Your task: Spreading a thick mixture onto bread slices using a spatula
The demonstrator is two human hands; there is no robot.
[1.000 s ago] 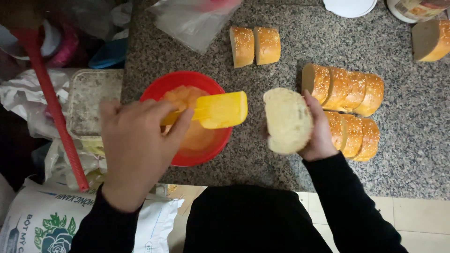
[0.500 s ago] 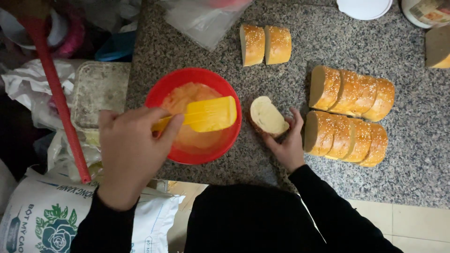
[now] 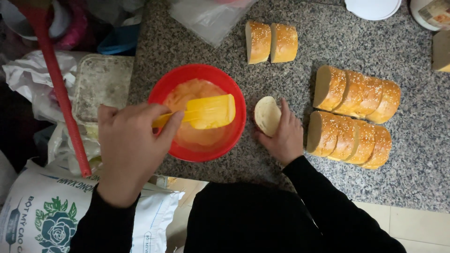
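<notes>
Fingers of the left hand [image 3: 129, 150] are wrapped tight around the handle of a yellow spatula [image 3: 208, 112]. Its flat blade sits over the red bowl [image 3: 164, 93], just above the orange cream [image 3: 197, 136] inside. The spatula lies sideways, with the handle in the left hand and the blade pointing right, toward the bread.

Over on the other side, the right hand [image 3: 283, 136] rests on the speckled surface [image 3: 290, 182] just beside the bowl. Its fingers curl around a round bread slice [image 3: 267, 115] and hold it up on its edge, with the pale cut face turned toward the bowl. So the slice is to the right of the spatula blade, near it but not touching, with the bowl's rim between them.

Further right, two rows of cut bread [image 3: 351, 122] with seeds on top lie side by side, touching each other. Two more bread pieces [image 3: 272, 42] lie above the bowl. A clear plastic bag [image 3: 206, 16] sits at the top. Left of the surface is a red stick [image 3: 61, 98] and a white sack [image 3: 47, 215].
</notes>
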